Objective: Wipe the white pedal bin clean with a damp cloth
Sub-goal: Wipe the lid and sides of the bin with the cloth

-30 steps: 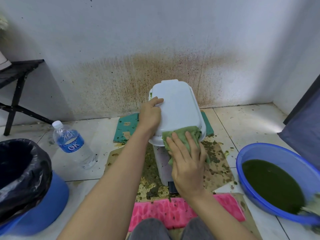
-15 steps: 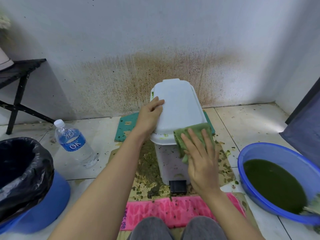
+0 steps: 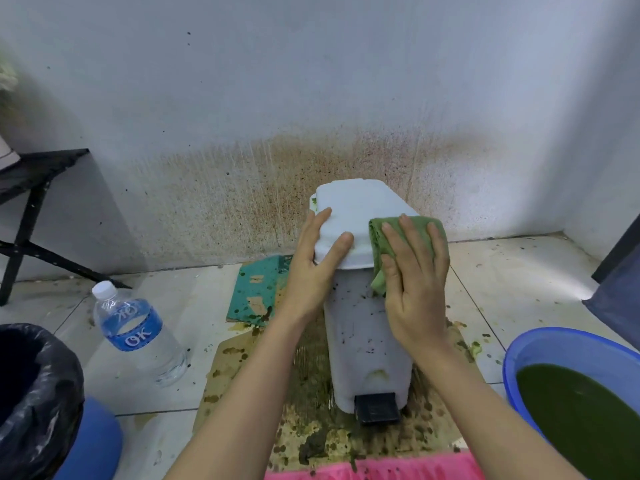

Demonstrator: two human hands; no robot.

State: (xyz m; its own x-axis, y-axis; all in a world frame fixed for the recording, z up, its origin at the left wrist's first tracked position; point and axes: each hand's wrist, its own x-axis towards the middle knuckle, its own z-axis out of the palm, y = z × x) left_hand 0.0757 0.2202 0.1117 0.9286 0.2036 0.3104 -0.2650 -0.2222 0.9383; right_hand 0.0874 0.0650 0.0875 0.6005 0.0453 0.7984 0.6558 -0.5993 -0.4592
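The white pedal bin point(image 3: 363, 341) stands on dirty cardboard by the stained wall, lid down, black pedal point(image 3: 377, 408) facing me. Dark specks dot its front. My left hand point(image 3: 317, 261) grips the lid's left front edge, thumb on top and fingers along the side. My right hand point(image 3: 415, 275) lies flat with straight fingers on a green cloth point(image 3: 381, 237), pressing it against the lid's right front corner and the upper body. Part of the cloth is hidden under my palm.
A blue basin point(image 3: 540, 344) of dark green water sits at the right. A water bottle point(image 3: 136, 336) stands at the left, with a black-lined blue bin point(image 3: 93, 441) in the near left corner. A pink mat point(image 3: 374, 469) lies by my knees. A black table leg point(image 3: 20, 233) stands far left.
My right hand has slid the cloth from the lid's front edge rightward and up onto its right corner. My left hand has shifted slightly on the lid. The camera moved closer.
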